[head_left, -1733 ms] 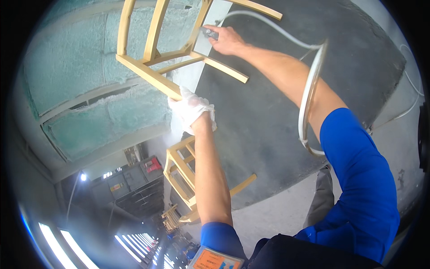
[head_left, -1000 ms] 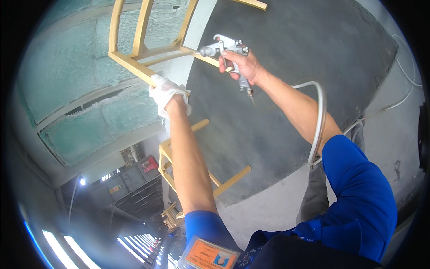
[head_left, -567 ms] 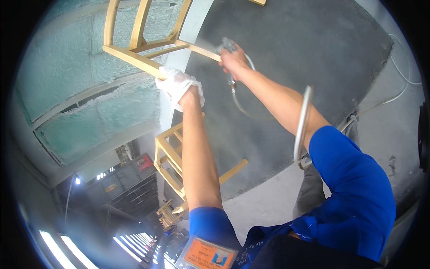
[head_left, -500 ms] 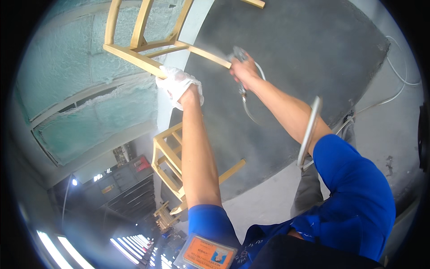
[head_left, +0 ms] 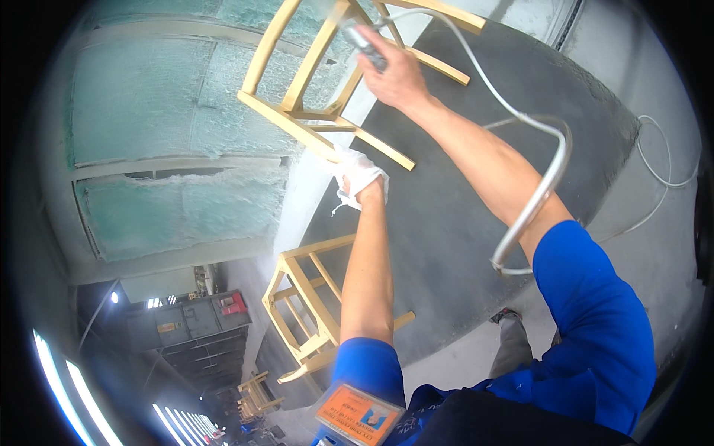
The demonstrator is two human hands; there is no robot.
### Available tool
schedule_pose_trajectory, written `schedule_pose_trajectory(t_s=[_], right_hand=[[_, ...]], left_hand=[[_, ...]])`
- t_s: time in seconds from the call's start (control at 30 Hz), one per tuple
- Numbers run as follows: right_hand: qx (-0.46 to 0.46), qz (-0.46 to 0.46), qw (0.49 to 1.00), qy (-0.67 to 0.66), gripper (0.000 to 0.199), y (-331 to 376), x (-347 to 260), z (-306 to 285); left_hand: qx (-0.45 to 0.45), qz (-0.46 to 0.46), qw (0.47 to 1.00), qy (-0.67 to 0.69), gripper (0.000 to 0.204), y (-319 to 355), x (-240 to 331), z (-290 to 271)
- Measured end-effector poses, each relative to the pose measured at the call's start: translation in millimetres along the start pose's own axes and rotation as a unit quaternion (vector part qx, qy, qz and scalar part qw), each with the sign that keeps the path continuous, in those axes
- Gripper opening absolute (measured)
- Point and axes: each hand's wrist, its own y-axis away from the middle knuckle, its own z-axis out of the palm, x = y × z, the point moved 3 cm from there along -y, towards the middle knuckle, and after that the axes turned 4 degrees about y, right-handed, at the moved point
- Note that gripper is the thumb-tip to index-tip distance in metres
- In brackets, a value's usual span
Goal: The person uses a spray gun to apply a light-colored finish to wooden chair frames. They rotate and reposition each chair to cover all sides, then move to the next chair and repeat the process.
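Observation:
My left hand (head_left: 362,178), covered in a crumpled white wrap, is closed on the end of a rail of a pale wooden chair frame (head_left: 284,124). It holds the frame tilted in the air at the upper middle. My right hand (head_left: 400,78) grips a metal spray gun (head_left: 364,46) close to the frame's upper bars. From the gun a pale hose (head_left: 525,117) arcs right and loops over my right forearm. Blur around the nozzle hides its tip.
A second wooden chair frame (head_left: 305,285) stands below, left of my left forearm. Teal, fibrous wall panels (head_left: 141,104) line the left. Dark flooring (head_left: 461,201) spreads beneath, with more hose (head_left: 662,183) lying at right. Further wooden pieces (head_left: 256,398) sit at lower left.
My right hand has moved up and left with the spray gun, from the frame's lower bar to its upper bars. The held frame and my left hand have shifted right in view.

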Motion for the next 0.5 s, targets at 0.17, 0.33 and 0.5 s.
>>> schedule_pose_trajectory(t_s=[0.17, 0.33, 0.5], right_hand=[[-0.213, -0.052, 0.974, 0.053, 0.052, -17, -34, 56], [-0.302, -0.041, 0.952, -0.005, 0.053, -9, -58, 62], [-0.18, 0.055, 0.982, 0.003, 0.055, -36, -74, 21]], left_hand=[[0.037, -0.065, 0.99, 0.118, 0.058, 31, 35, -35], [-0.007, -0.101, 0.988, 0.12, 0.058, 41, 53, -51], [0.003, -0.147, 0.979, 0.144, 0.058, 50, 59, -52]])
